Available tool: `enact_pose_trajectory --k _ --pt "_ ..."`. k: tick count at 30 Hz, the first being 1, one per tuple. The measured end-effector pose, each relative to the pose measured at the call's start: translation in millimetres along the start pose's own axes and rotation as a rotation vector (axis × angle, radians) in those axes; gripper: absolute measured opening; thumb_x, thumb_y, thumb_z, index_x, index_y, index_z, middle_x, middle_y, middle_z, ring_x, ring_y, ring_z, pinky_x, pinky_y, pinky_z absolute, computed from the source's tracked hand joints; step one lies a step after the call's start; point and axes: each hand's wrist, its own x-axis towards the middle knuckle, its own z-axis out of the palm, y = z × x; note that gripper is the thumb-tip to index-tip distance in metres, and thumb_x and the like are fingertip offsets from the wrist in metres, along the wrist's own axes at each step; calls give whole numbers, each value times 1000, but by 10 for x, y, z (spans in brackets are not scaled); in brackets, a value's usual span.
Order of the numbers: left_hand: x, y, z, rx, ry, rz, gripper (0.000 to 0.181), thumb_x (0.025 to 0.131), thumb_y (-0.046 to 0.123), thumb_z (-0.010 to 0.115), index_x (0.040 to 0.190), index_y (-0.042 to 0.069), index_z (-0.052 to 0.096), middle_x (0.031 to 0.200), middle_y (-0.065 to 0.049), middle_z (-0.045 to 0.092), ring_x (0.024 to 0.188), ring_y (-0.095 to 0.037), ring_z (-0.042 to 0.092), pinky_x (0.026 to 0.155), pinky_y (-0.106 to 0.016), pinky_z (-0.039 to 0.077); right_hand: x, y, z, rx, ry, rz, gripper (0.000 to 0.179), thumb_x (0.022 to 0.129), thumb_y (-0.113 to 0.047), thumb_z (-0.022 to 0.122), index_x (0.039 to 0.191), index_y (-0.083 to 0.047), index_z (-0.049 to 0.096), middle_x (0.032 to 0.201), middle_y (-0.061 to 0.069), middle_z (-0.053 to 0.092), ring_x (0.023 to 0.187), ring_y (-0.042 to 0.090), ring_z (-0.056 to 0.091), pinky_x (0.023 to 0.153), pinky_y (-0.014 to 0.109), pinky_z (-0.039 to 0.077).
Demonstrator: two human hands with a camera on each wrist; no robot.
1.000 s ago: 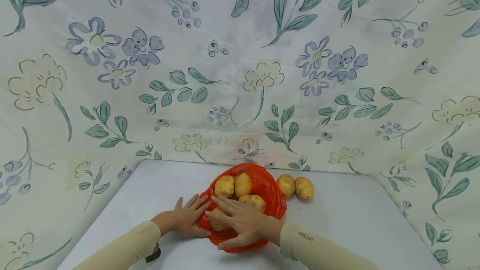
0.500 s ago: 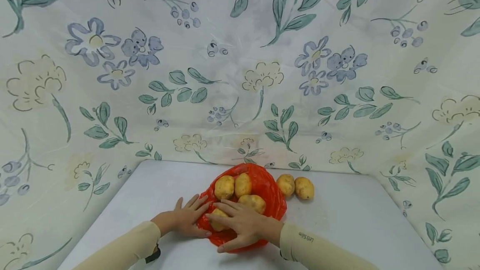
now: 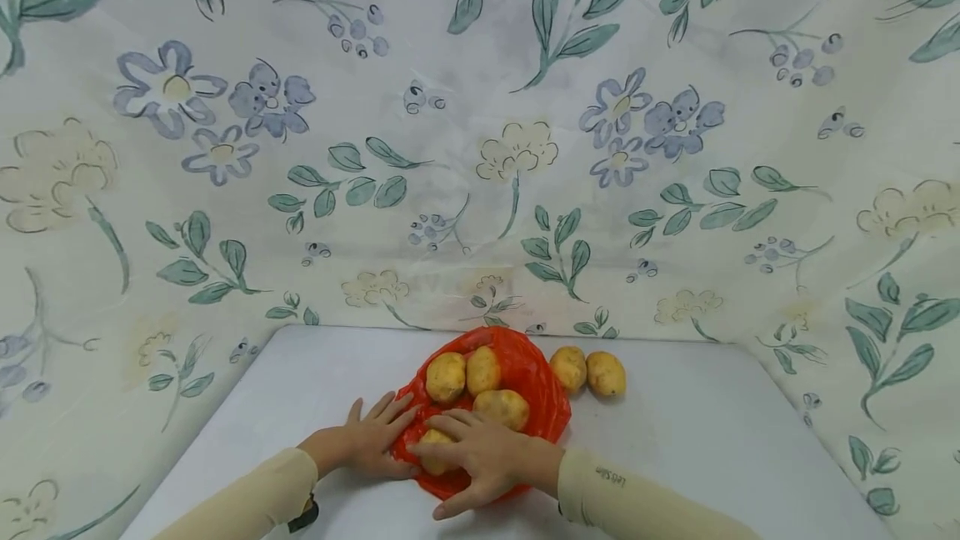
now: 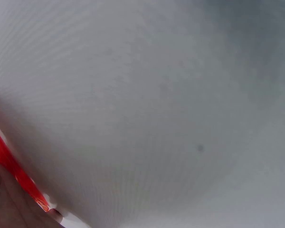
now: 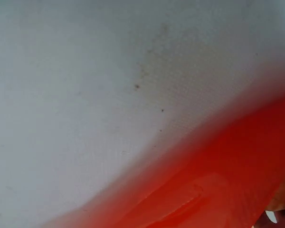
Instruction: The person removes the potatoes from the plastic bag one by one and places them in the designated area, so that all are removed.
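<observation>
A red plastic bag (image 3: pixel 528 369) lies spread on the white table with several yellow potatoes on it. Two of these, a left potato (image 3: pixel 446 378) and a right potato (image 3: pixel 483 369), sit at the back; another potato (image 3: pixel 501 409) is in the middle. My left hand (image 3: pixel 371 442) rests at the bag's left edge, fingers straight and spread. My right hand (image 3: pixel 486 452) reaches across the bag from the right, its extended fingers over the front potato (image 3: pixel 435 452) and partly hiding it. The right wrist view shows red plastic (image 5: pixel 218 175) close below that wrist.
Beyond the bag's right side, two loose potatoes lie side by side, one (image 3: pixel 568 370) near the bag and one (image 3: pixel 606 374) farther right. The white table (image 3: pixel 690 440) ends at the back against a floral cloth (image 3: pixel 480 190), which also covers both sides.
The right hand's fingers have shifted slightly toward the front of the bag, showing more of the middle potato. The left hand stays in place; the head view has shifted a little.
</observation>
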Motion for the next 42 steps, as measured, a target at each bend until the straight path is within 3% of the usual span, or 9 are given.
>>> enact_pose_trajectory --k 7,15,23,31,34,42 --pt "-22 -61 27 -7 24 -2 102 76 74 64 154 15 34 163 -8 25 152 -41 9 109 -79 3 38 2 -6 -92 -5 -13 76 89 -73 47 154 -51 14 161 -5 25 139 20 35 110 48 40" --pt "5 -55 -8 -29 0 18 108 73 81 59 155 15 32 163 -12 23 151 -44 5 107 -80 -1 35 31 8 -92 14 -16 75 90 -70 50 154 -49 17 152 -3 37 129 19 44 104 42 46" --pt "15 -2 -83 20 -13 1 102 78 75 62 155 15 32 164 -9 23 152 -40 7 111 -78 3 27 47 4 37 39 -5 61 94 -55 58 149 -44 35 141 0 42 113 7 49 93 26 49" --pt "85 -53 -57 33 -23 -4 104 77 77 60 156 17 29 165 -7 19 153 -39 5 111 -77 1 21 47 0 125 4 49 66 90 -37 70 148 -42 37 142 -4 41 115 4 48 97 28 49" --pt "93 -59 -51 34 -20 -2 104 77 77 60 156 17 30 165 -7 20 153 -39 6 111 -77 2 13 49 0 173 -10 66 69 89 -33 72 147 -42 37 138 -7 43 110 1 48 93 24 49" --pt "86 -47 -68 53 -13 -3 102 77 75 62 155 17 31 164 -7 21 153 -39 7 111 -77 3 10 51 -15 214 -15 89 74 86 -38 76 148 -44 36 133 -10 48 109 -1 48 93 23 48"
